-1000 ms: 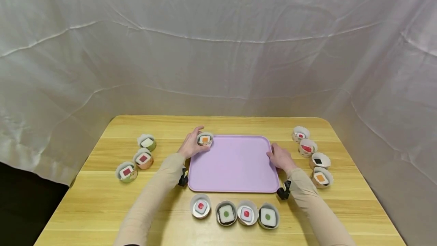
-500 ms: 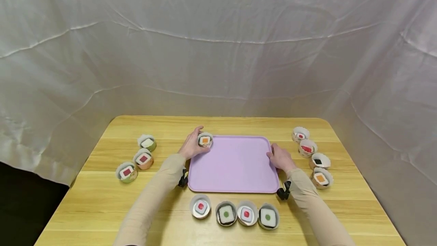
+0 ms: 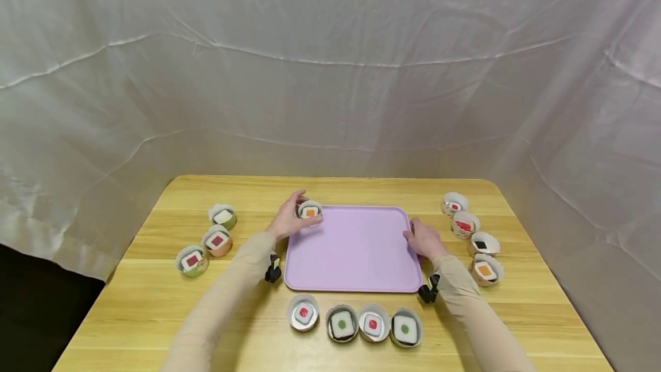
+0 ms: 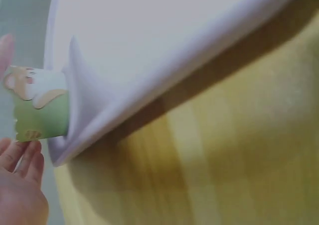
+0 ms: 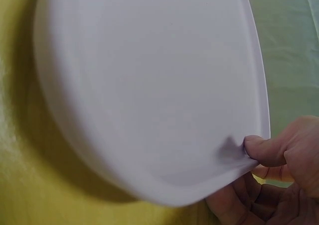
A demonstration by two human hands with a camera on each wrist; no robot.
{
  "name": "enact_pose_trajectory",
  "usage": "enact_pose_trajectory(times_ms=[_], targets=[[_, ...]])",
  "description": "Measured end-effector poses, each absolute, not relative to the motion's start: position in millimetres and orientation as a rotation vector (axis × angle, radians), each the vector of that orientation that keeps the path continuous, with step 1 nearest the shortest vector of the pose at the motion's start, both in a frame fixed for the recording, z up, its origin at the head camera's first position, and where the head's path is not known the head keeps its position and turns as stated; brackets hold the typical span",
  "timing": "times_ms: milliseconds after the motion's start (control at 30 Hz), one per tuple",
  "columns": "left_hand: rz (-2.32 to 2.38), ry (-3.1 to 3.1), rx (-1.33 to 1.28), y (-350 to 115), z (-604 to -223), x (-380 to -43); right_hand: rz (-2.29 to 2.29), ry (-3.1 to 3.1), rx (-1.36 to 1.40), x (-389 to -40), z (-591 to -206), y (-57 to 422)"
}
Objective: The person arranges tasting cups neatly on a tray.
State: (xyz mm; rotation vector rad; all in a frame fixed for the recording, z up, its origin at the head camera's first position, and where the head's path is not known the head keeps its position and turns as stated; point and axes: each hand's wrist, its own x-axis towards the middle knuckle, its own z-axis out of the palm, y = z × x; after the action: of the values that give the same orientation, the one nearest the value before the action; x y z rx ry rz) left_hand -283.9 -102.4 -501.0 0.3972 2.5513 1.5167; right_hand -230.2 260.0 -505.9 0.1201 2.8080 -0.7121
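Observation:
At the far left corner of the lilac tray (image 3: 356, 248) stands a paper baking cup (image 4: 42, 108) with a green and tan cartoon print. Inside it lies a square sushi-like piece, white with an orange centre (image 3: 310, 212). My left hand (image 3: 290, 217) is spread about this cup, its thumb straight along the near side and its other fingers behind. In the left wrist view the fingertips (image 4: 34, 150) are right at the cup's edge. My right hand (image 3: 424, 238) grips the tray's right rim, thumb on top and fingers curled under, as the right wrist view shows.
Several filled baking cups (image 3: 374, 322) line the table's near side. More cups (image 3: 217, 240) stand at the left, and another row (image 3: 483, 244) at the right. Grey cloth (image 3: 330, 73) hangs behind the wooden table (image 3: 139, 309).
My left hand has loosened round the cup, its thumb straightening and its wrist shifting slightly left. The cup and the tray stay put, and my right hand has not moved.

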Motion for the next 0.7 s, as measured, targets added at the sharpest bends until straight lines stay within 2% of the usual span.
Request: enact_pose_trajectory(times_ms=[467,700], targets=[[1.537,2.596,0.191,-118,-470,-286,-0.742,2.810,0.101,-232,-505,259],[1.456,2.594,-0.009,-134,-450,-290,-0.751,2.795,0.121,-232,-506,260]])
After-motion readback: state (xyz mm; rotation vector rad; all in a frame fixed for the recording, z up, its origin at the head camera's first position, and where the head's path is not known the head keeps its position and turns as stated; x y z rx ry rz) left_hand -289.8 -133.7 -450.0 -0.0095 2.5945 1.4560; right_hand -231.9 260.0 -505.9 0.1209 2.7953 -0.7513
